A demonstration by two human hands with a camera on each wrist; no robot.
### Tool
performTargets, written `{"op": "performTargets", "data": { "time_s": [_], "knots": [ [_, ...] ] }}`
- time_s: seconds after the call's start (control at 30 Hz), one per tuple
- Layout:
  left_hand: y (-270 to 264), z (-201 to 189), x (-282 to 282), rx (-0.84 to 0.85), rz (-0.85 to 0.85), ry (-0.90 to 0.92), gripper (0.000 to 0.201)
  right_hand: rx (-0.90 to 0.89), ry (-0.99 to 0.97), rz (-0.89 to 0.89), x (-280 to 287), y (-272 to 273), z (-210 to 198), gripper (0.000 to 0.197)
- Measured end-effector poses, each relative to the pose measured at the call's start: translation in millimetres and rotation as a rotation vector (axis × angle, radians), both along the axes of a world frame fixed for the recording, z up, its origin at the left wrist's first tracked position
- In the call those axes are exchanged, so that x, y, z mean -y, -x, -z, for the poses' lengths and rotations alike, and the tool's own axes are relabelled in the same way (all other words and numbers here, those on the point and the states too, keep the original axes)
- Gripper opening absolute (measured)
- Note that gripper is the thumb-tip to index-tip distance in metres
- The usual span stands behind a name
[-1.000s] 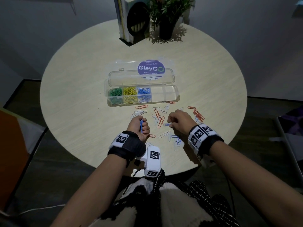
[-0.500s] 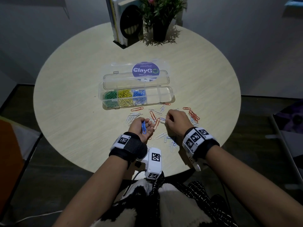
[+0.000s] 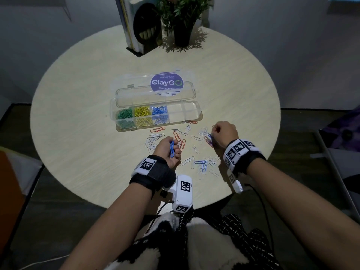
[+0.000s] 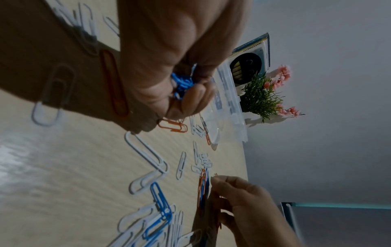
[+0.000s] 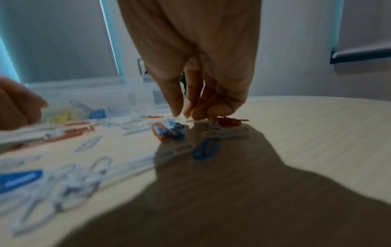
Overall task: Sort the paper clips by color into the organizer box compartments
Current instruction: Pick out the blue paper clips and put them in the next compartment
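Observation:
A clear organizer box [image 3: 182, 114] lies open mid-table, with green [image 3: 124, 116], yellow [image 3: 143, 114] and blue clips [image 3: 159, 112] in its three left compartments and the right ones bare. Loose orange [image 3: 158, 129], white [image 3: 152, 138] and blue clips [image 3: 200, 163] lie scattered in front of it. My left hand [image 3: 169, 148] grips a bunch of blue clips [image 4: 182, 83] just above the table. My right hand [image 3: 216, 131] hovers over the right-hand cluster. Its fingertips [image 5: 178, 110] are drawn together, pointing down beside an orange clip [image 5: 229, 123]. Whether they pinch a clip is unclear.
The box lid [image 3: 155, 94] lies flat behind the box over a purple sticker. A book stand [image 3: 136, 28] and a potted plant [image 3: 182, 34] stand at the table's far edge. The round table's near edge [image 3: 136, 201] runs just under my wrists.
My right hand has moved from the middle of the loose clips out to the cluster on the right. My left hand has stayed put, still gripping the blue clips.

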State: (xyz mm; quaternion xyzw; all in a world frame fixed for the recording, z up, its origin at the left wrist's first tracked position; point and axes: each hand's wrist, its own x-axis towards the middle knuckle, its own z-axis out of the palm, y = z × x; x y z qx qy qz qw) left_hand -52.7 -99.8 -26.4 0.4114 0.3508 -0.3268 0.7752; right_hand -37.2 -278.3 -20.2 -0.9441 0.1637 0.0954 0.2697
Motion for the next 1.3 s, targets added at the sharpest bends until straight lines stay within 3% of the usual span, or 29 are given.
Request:
{"op": "performTargets", "data": {
  "time_s": [0.2,0.33,0.47,0.7,0.83,1.13,1.3],
  "knots": [
    [-2.7,1.1,-1.6,0.018,0.005,-0.039,0.035,-0.065,0.044,-0.120,-6.2,-2.5,4.8,0.018],
    [-3.5,3.1,-4.3,0.022,-0.010,-0.039,0.035,-0.024,-0.054,-0.058,3.5,-1.6,2.6,0.012],
    [-2.4,9.6,-4.6,0.018,-0.011,-0.048,0.034,0.039,-0.131,-0.050,16.5,12.7,-3.2,0.022],
    [-2.2,9.5,5.6,0.007,-0.003,-0.048,0.033,-0.040,0.096,-0.235,11.2,21.5,-1.7,0.021],
    [-3.7,7.0,7.8,0.005,-0.010,-0.054,0.033,-0.076,0.168,-0.249,5.1,22.4,2.4,0.020],
    [-3.4,1.5,12.0,-0.003,-0.032,-0.075,0.033,-0.089,0.025,-0.175,5.7,23.4,5.1,0.017],
    [-3.0,1.4,13.8,0.007,-0.057,-0.059,0.034,0.043,-0.129,-0.053,2.3,21.1,-3.7,0.016]
  ]
}}
